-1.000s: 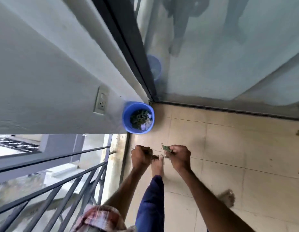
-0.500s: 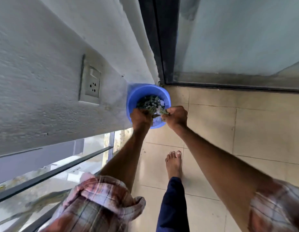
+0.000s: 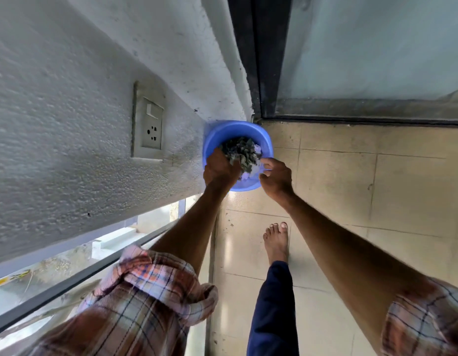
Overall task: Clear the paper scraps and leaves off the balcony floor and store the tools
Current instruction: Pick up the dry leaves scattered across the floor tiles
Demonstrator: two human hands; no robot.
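Note:
A blue bucket (image 3: 224, 132) stands on the tiled floor in the corner between the wall and the glass door. It holds a heap of dark leaves and pale paper scraps (image 3: 242, 152). My left hand (image 3: 218, 170) hangs over the bucket's left rim with its back toward me. Its fingers reach down into the heap and are hidden. My right hand (image 3: 275, 177) is at the bucket's right rim, fingers loosely curled, and I see nothing in them.
A rough grey wall with a socket plate (image 3: 148, 127) runs along the left. The dark door frame (image 3: 258, 60) and glass door stand behind the bucket. Balcony railing (image 3: 68, 278) lies at lower left. My bare foot (image 3: 276, 242) stands on the beige tiles.
I stepped up to the bucket and both hands went from mid-floor to over it. The green leaf that my right hand pinched is no longer visible in it.

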